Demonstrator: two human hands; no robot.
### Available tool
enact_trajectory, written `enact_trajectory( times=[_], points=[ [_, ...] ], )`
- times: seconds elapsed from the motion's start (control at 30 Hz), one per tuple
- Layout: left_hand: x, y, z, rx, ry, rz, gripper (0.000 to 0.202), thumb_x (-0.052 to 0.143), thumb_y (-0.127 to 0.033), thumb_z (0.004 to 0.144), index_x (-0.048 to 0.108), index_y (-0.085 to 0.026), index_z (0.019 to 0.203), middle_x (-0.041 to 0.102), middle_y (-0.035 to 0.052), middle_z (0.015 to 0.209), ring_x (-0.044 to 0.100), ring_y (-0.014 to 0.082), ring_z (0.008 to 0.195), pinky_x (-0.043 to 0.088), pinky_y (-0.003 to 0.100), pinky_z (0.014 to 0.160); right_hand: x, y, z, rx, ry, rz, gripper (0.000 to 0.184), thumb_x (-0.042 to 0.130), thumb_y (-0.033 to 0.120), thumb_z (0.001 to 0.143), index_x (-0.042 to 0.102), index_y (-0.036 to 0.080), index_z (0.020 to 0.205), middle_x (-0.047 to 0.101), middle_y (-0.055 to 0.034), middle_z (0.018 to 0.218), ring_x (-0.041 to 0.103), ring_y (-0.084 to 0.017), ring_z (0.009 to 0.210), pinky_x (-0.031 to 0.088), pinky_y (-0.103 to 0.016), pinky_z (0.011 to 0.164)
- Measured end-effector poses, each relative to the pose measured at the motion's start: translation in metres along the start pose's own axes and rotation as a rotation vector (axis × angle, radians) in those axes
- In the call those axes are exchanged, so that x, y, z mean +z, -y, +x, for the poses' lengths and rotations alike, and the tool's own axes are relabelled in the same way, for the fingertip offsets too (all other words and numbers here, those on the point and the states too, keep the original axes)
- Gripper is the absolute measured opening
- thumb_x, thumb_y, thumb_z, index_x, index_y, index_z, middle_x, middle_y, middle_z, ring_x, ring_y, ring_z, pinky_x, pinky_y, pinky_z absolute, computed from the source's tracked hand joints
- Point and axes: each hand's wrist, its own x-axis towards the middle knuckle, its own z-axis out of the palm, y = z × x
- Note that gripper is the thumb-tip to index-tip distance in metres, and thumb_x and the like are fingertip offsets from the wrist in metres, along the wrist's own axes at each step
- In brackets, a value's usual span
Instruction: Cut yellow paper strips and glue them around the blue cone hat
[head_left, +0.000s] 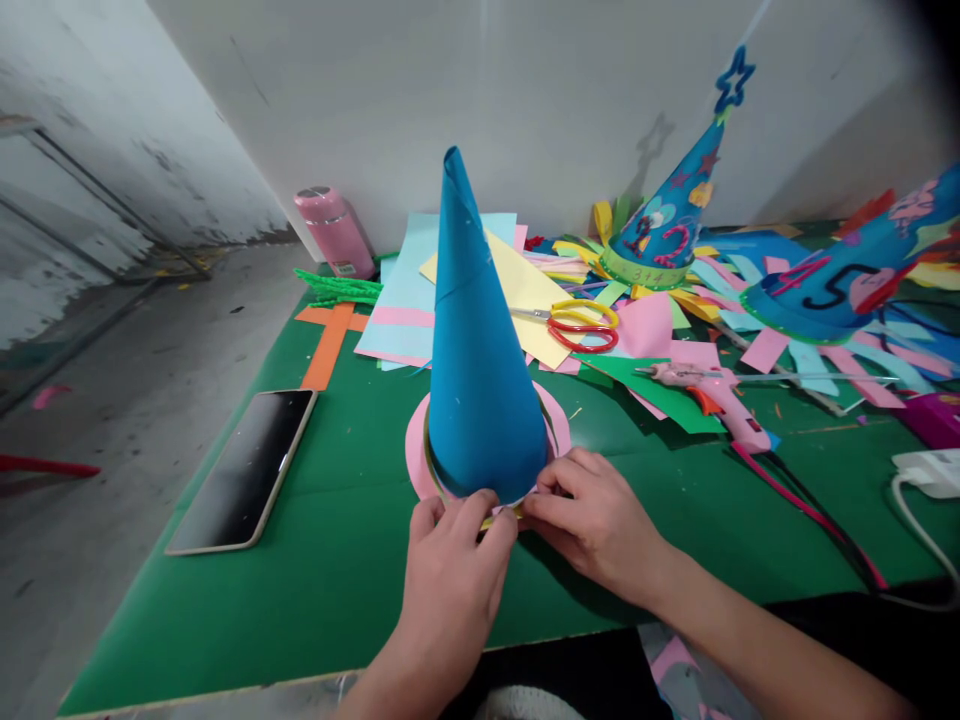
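A tall blue paper cone (pixel 484 370) stands upright on a pink paper ring (pixel 417 450) at the middle of the table. A narrow yellowish paper strip (pixel 427 452) runs round its base. At the near edge of the base, my left hand (pixel 454 565) has its fingertips pressed together on the strip. Right beside it, my right hand (pixel 600 515) pinches the strip between thumb and fingers. My fingers cover part of the strip there.
A phone (pixel 247 470) lies at left on the green table (pixel 337 600). Behind the cone are paper sheets (pixel 409 270), scissors (pixel 581 325) and a pink bottle (pixel 335 232). At right lie a pink glue gun (pixel 712 395) with its cord and two decorated party hats (pixel 664 225).
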Motion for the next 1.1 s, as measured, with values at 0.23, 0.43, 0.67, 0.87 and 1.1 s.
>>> enact_trajectory(
  times=[0.23, 0.43, 0.67, 0.87, 1.1],
  points=[
    [-0.001, 0.000, 0.006, -0.047, -0.029, -0.104, 0.023, 0.038, -0.015, 0.086, 0.060, -0.018, 0.079, 0.065, 0.0036, 0.087, 0.059, 0.0177, 0.076, 0.029, 0.034, 0.068, -0.002, 0.001, 0.001, -0.001, -0.007, -0.012, 0.018, 0.045, 0.030, 0.087, 0.060, 0.023, 0.080, 0.054, -0.0003, 0.077, 0.042, -0.015, 0.074, 0.029, -0.029, 0.063],
    [-0.004, -0.002, 0.008, -0.057, -0.002, -0.129, 0.024, 0.038, -0.014, 0.085, 0.060, -0.017, 0.077, 0.065, 0.0030, 0.085, 0.058, 0.0175, 0.075, 0.028, 0.034, 0.067, -0.001, 0.001, 0.002, -0.007, -0.016, -0.028, 0.016, 0.047, 0.028, 0.086, 0.060, 0.023, 0.079, 0.055, -0.0004, 0.077, 0.042, -0.015, 0.074, 0.030, -0.029, 0.063],
    [-0.006, -0.004, 0.007, -0.072, -0.007, -0.128, 0.024, 0.038, -0.015, 0.086, 0.061, -0.019, 0.080, 0.064, 0.0026, 0.087, 0.057, 0.0175, 0.076, 0.028, 0.035, 0.069, -0.010, -0.002, -0.007, 0.028, -0.059, 0.028, 0.016, 0.050, 0.026, 0.084, 0.062, 0.022, 0.093, 0.056, -0.0037, 0.085, 0.046, -0.016, 0.077, 0.037, -0.029, 0.066],
    [-0.010, -0.010, 0.009, -0.125, -0.047, -0.055, 0.021, 0.044, -0.017, 0.083, 0.061, -0.021, 0.072, 0.062, 0.0042, 0.090, 0.051, 0.0214, 0.087, 0.031, 0.036, 0.072, -0.017, -0.010, -0.024, 0.068, -0.140, 0.045, 0.020, 0.054, 0.022, 0.081, 0.060, 0.021, 0.100, 0.056, -0.0056, 0.088, 0.050, -0.017, 0.080, 0.042, -0.030, 0.067],
    [-0.012, -0.020, 0.005, -0.098, -0.034, 0.102, 0.023, 0.044, -0.018, 0.083, 0.059, -0.020, 0.065, 0.053, 0.0030, 0.065, 0.044, 0.0192, 0.065, 0.029, 0.033, 0.060, -0.012, -0.010, -0.036, 0.108, -0.159, 0.084, 0.022, 0.051, 0.021, 0.082, 0.058, 0.020, 0.102, 0.057, -0.0070, 0.088, 0.052, -0.019, 0.081, 0.045, -0.034, 0.068]
  ],
)
